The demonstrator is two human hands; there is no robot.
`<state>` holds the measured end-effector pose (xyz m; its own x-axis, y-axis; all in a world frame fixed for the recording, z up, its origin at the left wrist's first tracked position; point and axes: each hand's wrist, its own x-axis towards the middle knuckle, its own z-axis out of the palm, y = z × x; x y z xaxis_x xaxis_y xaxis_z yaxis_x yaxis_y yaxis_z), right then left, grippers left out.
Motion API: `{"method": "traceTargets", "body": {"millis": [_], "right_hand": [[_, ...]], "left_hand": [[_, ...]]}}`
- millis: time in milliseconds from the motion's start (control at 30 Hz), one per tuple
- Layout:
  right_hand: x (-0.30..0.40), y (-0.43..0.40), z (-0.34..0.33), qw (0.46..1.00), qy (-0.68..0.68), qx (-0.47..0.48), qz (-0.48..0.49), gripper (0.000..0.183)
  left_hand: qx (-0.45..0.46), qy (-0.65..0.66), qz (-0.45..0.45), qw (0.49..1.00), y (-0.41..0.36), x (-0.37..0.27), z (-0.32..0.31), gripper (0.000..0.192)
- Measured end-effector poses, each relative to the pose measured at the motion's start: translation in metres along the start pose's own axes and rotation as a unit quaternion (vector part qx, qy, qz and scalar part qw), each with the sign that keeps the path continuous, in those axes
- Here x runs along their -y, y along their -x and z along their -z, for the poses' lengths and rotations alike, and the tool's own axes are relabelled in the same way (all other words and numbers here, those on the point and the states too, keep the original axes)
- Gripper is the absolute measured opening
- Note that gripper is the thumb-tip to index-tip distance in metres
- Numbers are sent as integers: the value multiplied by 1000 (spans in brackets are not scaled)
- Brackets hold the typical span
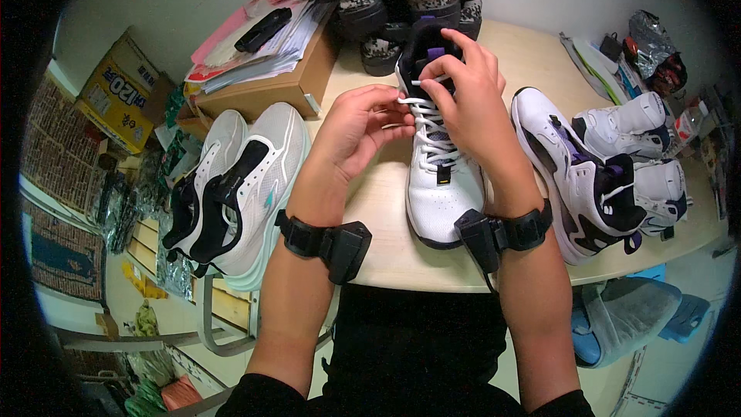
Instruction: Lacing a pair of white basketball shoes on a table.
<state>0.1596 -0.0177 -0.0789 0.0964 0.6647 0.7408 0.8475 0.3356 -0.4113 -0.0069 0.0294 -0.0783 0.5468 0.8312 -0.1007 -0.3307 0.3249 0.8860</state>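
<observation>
A white sneaker (448, 202) with a black sole and purple pull tabs stands on the table before me, its toe towards me. White shoelaces (431, 133) cross its tongue through the eyelets. My right hand (472, 87) reaches over the shoe's right side, thumb and index finger pinched on a lace end above the opening. At the left edge of the upper eyelets is my left hand (370, 124), fingers curled and the tips touching the shoe beside a lace. Whether those fingertips grip the lace is hidden. Both wrists wear black strapped devices.
The matching sneaker (579, 174) lies right, with white shoes (625, 124) beyond. Grey-white running shoes (255, 185) stand left. Behind are a cardboard box (283, 90) under papers (278, 40) and stacked camouflage shoes (399, 6). The table's front edge (417, 286) runs close to me.
</observation>
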Motion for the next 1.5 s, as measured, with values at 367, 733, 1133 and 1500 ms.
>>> {"method": "traceTargets", "body": {"millis": [367, 733, 1133, 1500], "right_hand": [[-5, 4, 4, 999, -54, 1, -9, 8], [-3, 8, 13, 997, 10, 63, 38, 8], [-2, 6, 8, 999, -30, 8, 20, 14], [-8, 3, 4, 998, -45, -11, 44, 8]], "left_hand": [[18, -11, 23, 1000, 1, -1, -2, 16], [78, 1, 9, 997, -6, 5, 9, 13], [11, -7, -30, 999, -3, 4, 0, 14], [13, -10, -48, 999, -2, 4, -5, 24]]}}
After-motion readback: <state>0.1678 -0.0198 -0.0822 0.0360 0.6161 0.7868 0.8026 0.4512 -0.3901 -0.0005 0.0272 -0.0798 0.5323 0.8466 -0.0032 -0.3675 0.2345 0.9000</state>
